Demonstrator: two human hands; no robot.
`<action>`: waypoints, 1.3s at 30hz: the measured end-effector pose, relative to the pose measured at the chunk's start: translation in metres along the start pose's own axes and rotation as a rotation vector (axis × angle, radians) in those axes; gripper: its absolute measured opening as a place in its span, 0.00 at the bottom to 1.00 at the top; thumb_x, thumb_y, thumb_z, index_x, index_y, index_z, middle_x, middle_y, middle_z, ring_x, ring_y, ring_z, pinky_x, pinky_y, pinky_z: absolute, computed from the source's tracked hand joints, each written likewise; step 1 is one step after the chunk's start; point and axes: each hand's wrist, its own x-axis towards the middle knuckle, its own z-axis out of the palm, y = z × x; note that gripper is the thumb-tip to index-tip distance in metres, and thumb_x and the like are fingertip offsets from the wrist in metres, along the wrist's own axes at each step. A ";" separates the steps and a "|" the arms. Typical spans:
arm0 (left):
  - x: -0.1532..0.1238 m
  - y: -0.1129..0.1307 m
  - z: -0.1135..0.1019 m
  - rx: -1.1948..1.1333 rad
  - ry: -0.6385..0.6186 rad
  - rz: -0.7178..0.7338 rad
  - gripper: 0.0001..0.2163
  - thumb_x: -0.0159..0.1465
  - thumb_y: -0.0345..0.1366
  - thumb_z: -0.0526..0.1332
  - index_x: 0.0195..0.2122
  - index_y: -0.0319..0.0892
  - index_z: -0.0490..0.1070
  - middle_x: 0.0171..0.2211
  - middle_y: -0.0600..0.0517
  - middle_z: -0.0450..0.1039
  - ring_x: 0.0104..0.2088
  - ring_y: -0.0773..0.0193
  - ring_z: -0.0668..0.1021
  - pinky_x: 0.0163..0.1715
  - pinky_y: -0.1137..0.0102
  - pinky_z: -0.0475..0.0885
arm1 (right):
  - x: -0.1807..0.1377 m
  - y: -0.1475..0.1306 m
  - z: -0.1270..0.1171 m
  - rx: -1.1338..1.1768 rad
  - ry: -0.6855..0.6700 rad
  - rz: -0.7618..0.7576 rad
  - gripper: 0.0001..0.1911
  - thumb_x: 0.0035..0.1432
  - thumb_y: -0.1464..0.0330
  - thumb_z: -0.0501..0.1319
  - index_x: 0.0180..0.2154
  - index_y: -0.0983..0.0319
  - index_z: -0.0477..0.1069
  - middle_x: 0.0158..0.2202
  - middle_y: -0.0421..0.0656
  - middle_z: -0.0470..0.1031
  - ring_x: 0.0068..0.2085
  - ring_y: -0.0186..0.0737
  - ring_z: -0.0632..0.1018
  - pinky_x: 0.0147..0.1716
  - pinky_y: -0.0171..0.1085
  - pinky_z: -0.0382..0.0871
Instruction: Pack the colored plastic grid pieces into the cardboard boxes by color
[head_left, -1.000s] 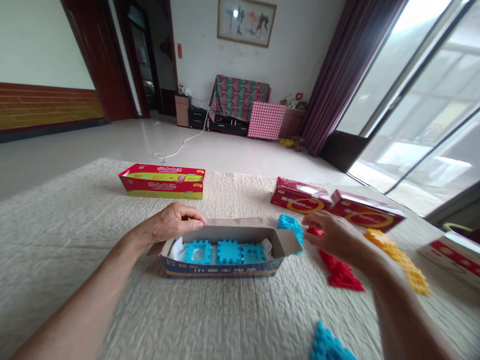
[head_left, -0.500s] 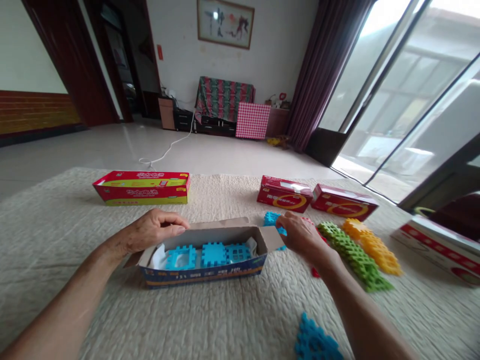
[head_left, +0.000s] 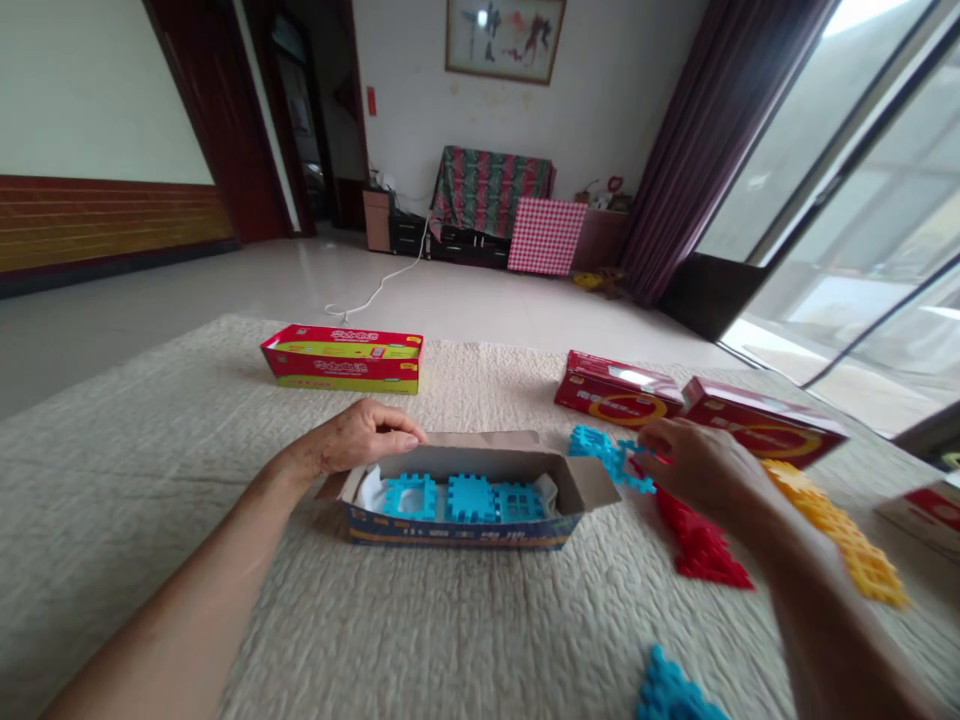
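My left hand (head_left: 365, 437) is at the back left of an open cardboard box (head_left: 457, 536), its thumb and fingers closed on the back flap. Inside the box lie blue interlocking plastic blocks (head_left: 471, 499) in a row, with white wrapping at the ends. To the right of the box, my right hand (head_left: 697, 468) pinches the edge of a blue plastic block (head_left: 634, 468). More blue blocks (head_left: 589, 441) lie just beside it. Red blocks (head_left: 701, 545) are below that hand, partly hidden by it.
A red and yellow box (head_left: 345, 375) stands behind on the quilted mat (head_left: 480, 620). Two dark red boxes (head_left: 619, 390) are at the back right. Yellow blocks (head_left: 840, 530) and a white and red box (head_left: 926, 515) lie right. Blue blocks (head_left: 671, 692) lie in front.
The view has turned left, so everything sits farther right. My right hand has shifted right relative to the box, now covering the green blocks. My left hand stays at the box flap.
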 end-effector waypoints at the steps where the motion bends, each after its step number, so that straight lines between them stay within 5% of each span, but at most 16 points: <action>1: 0.000 0.000 0.000 -0.012 0.002 0.011 0.10 0.60 0.38 0.59 0.37 0.42 0.78 0.39 0.50 0.80 0.41 0.60 0.78 0.44 0.68 0.70 | -0.001 -0.001 -0.007 0.032 0.045 0.012 0.08 0.51 0.62 0.61 0.33 0.58 0.73 0.29 0.43 0.76 0.30 0.43 0.75 0.27 0.37 0.59; 6: 0.001 0.000 0.003 -0.061 0.022 0.011 0.11 0.62 0.37 0.56 0.38 0.40 0.77 0.38 0.50 0.80 0.40 0.62 0.78 0.43 0.69 0.70 | -0.004 -0.061 -0.030 0.301 0.189 -0.227 0.06 0.51 0.64 0.61 0.31 0.58 0.73 0.28 0.41 0.76 0.29 0.38 0.75 0.31 0.38 0.64; 13: 0.004 -0.010 0.008 -0.166 0.055 0.041 0.14 0.64 0.37 0.54 0.48 0.39 0.72 0.37 0.50 0.79 0.38 0.65 0.78 0.44 0.69 0.70 | 0.002 -0.190 -0.016 0.286 0.034 -0.445 0.05 0.52 0.69 0.61 0.33 0.60 0.74 0.32 0.43 0.74 0.29 0.35 0.72 0.27 0.35 0.58; 21: 0.006 -0.012 0.007 -0.194 0.063 0.064 0.15 0.62 0.35 0.56 0.49 0.39 0.72 0.40 0.48 0.78 0.42 0.63 0.78 0.44 0.69 0.70 | 0.000 -0.240 -0.003 0.120 -0.078 -0.503 0.11 0.51 0.72 0.61 0.39 0.63 0.75 0.37 0.48 0.76 0.33 0.40 0.76 0.29 0.36 0.58; 26: 0.003 -0.005 0.005 -0.194 0.042 0.038 0.16 0.62 0.38 0.57 0.49 0.39 0.73 0.38 0.48 0.79 0.38 0.63 0.78 0.39 0.70 0.70 | 0.001 -0.209 -0.013 0.276 0.079 -0.482 0.08 0.54 0.67 0.60 0.38 0.62 0.73 0.34 0.45 0.75 0.30 0.37 0.74 0.28 0.36 0.60; 33: 0.001 -0.005 0.002 -0.099 -0.050 -0.047 0.14 0.57 0.43 0.63 0.41 0.41 0.78 0.38 0.50 0.80 0.38 0.60 0.78 0.38 0.70 0.71 | 0.012 -0.066 -0.027 0.297 0.389 -0.130 0.09 0.54 0.62 0.58 0.29 0.59 0.73 0.25 0.40 0.75 0.27 0.37 0.74 0.28 0.35 0.63; 36: 0.002 -0.004 0.001 -0.020 -0.094 -0.020 0.13 0.59 0.42 0.61 0.41 0.43 0.79 0.40 0.50 0.80 0.41 0.60 0.78 0.42 0.70 0.70 | 0.012 -0.015 -0.012 0.253 0.329 0.002 0.10 0.53 0.62 0.58 0.30 0.59 0.75 0.26 0.40 0.76 0.27 0.38 0.75 0.28 0.36 0.64; 39: 0.001 -0.001 -0.001 0.020 -0.108 -0.014 0.14 0.60 0.43 0.59 0.42 0.45 0.78 0.41 0.51 0.79 0.42 0.60 0.78 0.44 0.69 0.70 | 0.013 0.003 0.009 0.238 0.174 -0.020 0.10 0.52 0.66 0.57 0.33 0.59 0.76 0.31 0.42 0.78 0.31 0.39 0.76 0.31 0.36 0.65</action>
